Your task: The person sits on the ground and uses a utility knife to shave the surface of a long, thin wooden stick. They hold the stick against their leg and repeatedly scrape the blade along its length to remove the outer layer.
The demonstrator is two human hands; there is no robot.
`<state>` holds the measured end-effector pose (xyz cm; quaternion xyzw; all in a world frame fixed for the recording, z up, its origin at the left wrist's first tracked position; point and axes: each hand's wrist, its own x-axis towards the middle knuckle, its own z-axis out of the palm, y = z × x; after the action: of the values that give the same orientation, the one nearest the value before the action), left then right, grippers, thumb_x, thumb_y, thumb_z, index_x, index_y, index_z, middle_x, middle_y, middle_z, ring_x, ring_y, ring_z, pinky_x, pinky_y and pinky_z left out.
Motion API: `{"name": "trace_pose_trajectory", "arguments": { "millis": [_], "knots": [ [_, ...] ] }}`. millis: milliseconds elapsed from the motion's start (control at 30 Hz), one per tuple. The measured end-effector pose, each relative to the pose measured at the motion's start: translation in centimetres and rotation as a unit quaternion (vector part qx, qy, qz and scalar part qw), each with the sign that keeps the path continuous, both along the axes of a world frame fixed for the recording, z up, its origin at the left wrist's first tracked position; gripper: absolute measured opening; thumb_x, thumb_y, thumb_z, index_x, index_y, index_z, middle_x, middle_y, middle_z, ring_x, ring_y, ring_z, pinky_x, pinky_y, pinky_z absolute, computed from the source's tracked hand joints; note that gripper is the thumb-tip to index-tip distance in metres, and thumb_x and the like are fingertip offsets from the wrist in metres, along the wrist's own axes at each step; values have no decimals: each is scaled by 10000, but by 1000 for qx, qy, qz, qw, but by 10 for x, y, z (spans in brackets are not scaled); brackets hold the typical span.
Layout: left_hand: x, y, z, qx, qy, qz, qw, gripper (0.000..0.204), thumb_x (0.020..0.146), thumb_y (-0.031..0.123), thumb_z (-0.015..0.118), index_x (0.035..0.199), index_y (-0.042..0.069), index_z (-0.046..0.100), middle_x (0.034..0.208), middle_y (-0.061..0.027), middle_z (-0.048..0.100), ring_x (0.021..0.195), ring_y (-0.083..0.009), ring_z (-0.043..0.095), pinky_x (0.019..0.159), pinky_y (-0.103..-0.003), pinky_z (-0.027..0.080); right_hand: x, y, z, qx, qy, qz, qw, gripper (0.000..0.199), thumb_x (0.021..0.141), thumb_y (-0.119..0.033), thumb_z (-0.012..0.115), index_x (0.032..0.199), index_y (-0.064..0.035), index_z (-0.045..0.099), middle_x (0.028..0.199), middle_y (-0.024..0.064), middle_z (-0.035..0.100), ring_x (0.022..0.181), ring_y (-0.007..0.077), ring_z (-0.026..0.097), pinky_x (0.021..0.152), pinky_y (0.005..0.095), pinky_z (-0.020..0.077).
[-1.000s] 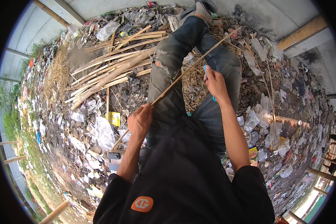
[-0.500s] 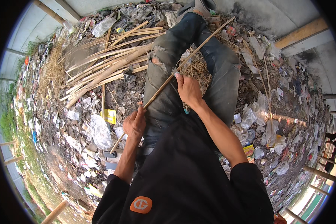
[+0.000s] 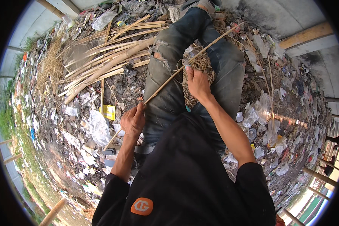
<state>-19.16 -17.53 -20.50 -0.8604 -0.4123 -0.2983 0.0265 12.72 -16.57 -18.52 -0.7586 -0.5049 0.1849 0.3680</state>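
A long, thin bamboo strip (image 3: pixel 164 86) slants across my legs, its upper end out to the right and its lower end down by my left wrist. My left hand (image 3: pixel 133 122) is closed around its lower part, thumb pointing up along it. Further up, between my knees, my right hand (image 3: pixel 198 84) grips the strip with the thumb on top. Something small and pale shows at the right thumb tip; I cannot make out what it is. Beneath the strip are my torn, dark trousers (image 3: pixel 164 113).
Split bamboo strips (image 3: pixel 113 58) lie in a loose pile left of my knees. Wood shavings (image 3: pixel 201 62) sit between my legs. Plastic bags (image 3: pixel 99 128) and other litter cover the ground. A dark phone-like object (image 3: pixel 110 151) lies by my left forearm. Grey wall panels (image 3: pixel 305 15) stand beyond.
The strip's upper end has swung slightly right and down, lying at a flatter slant. My right hand has shifted a little right with it; both hands keep their hold.
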Motion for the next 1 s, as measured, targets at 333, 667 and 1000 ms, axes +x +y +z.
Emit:
{"name": "trace_pose_trajectory", "arguments": {
  "millis": [333, 667, 1000],
  "knots": [
    [16, 1, 3, -2, 4, 36, 999, 237, 899, 182, 812, 1130, 192, 761, 660, -27, 595, 536, -242, 601, 488, -404, 441, -39, -15, 5, -72, 63, 82, 992, 631, 1119, -495, 420, 814, 8, 649, 711, 269, 638, 705, 497, 631, 647, 559, 476],
    [35, 6, 25, -34, 29, 33, 998, 189, 941, 223, 769, 1120, 168, 744, 670, -39, 603, 571, -259, 630, 530, -410, 477, -19, -4, 18, -85, 29, 53, 995, 666, 1119, -516, 387, 816, -3, 684, 734, 262, 683, 757, 495, 672, 679, 575, 517],
    [69, 20, 39, -94, 20, 52, 994, 170, 946, 281, 753, 1084, 182, 759, 719, -65, 662, 645, -308, 682, 570, -448, 513, -67, -22, 17, -129, 116, 174, 969, 687, 1098, -536, 440, 795, 19, 709, 739, 288, 682, 802, 525, 669, 706, 570, 510]
  ]
}}
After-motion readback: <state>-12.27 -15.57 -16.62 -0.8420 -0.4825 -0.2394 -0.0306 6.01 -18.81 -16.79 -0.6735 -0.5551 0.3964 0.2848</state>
